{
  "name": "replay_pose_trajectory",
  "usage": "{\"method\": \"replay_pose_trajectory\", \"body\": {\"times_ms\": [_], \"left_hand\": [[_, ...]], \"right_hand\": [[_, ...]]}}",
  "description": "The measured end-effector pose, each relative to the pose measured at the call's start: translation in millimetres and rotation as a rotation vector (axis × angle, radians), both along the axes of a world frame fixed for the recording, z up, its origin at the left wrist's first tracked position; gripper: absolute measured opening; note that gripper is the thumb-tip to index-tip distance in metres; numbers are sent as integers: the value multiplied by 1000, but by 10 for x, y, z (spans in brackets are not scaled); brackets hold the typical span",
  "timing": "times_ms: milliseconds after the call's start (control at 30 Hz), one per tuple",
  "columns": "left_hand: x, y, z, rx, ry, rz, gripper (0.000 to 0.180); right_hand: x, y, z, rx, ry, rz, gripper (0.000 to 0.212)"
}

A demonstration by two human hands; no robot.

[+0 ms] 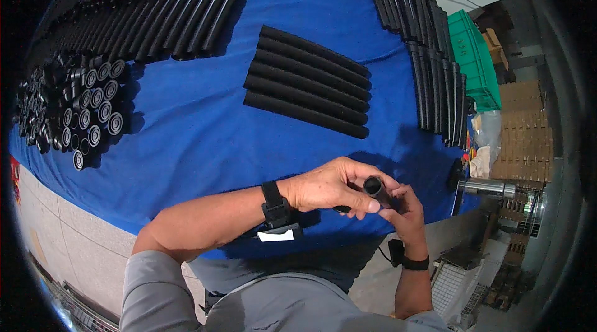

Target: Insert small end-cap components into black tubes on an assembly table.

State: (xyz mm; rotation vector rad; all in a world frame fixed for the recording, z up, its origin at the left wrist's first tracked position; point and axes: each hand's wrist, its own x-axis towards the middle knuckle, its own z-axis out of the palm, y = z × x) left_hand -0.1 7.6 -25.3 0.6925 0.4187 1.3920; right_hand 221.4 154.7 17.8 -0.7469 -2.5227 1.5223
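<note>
Shirt (292, 301) cropped; tube (378, 193) part-hid b/w L hand (324, 187), R hand (408, 212).

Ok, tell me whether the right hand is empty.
No: the right hand holds the dark tube together with the left hand.

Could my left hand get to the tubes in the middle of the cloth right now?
Probably yes: only blue cloth shows between the left hand and the middle tubes, though that hand seems occupied with the held tube.
</note>
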Motion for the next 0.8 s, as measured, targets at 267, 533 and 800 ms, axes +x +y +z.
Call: {"method": "replay_pose_trajectory", "body": {"times_ms": [267, 533, 800], "left_hand": [[1, 6, -16, -11, 24, -9, 45], [-1, 4, -27, -1, 0, -3, 45], [5, -5, -21, -5, 0, 11, 44]], "right_hand": [[17, -5, -30, -74, 54, -27, 37], [29, 60, -1, -35, -40, 54, 46], [93, 131, -35, -81, -4, 59, 48]]}}
